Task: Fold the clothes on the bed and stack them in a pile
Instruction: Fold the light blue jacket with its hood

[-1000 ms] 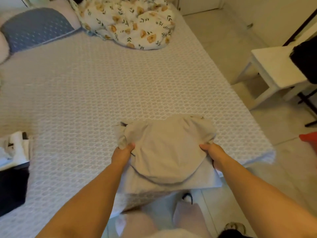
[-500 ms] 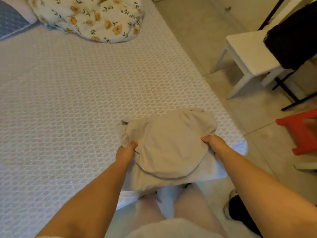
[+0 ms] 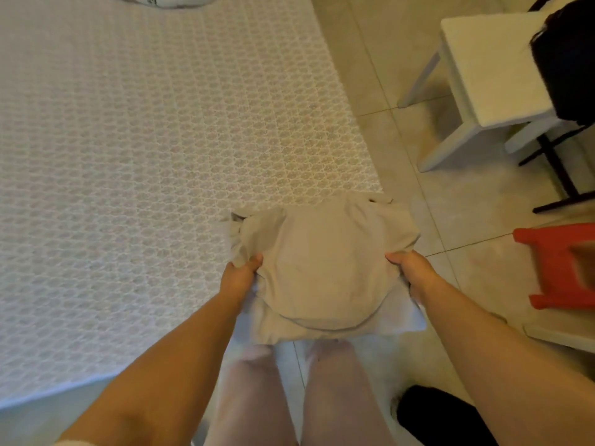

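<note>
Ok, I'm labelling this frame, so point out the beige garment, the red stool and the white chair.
beige garment (image 3: 322,268), head view, middle of its folded top layer.
red stool (image 3: 557,255), head view, its seat edge.
white chair (image 3: 489,62), head view, centre of its seat.

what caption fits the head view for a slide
Both hands, left and right, grip a folded beige garment at the bed corner.

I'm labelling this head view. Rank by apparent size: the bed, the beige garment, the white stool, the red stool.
1. bed
2. beige garment, nearer the camera
3. white stool, partly covered
4. red stool, cut off at the frame edge, so unsure
</note>
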Motion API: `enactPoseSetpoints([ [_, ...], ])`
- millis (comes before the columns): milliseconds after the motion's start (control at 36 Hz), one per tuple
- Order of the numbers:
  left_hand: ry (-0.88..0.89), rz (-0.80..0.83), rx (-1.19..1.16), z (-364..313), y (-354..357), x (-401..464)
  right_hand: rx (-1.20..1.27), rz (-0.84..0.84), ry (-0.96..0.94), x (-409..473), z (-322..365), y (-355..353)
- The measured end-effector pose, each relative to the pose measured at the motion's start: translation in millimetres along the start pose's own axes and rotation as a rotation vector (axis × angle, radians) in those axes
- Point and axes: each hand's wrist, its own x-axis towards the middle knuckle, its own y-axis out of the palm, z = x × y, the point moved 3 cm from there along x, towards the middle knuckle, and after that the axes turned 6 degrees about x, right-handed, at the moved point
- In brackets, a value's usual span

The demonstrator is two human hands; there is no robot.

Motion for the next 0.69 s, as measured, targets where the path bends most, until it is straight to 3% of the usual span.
enactPoseSetpoints([
  [250,-0.060,-0.022,-0.075,8,63,21,0.027,-0.001,0.019,54,-4,-39],
  [694,0.119,-0.082,-0.133,27,103,110,0.035,-0.013,-0.112,171,2,-30],
])
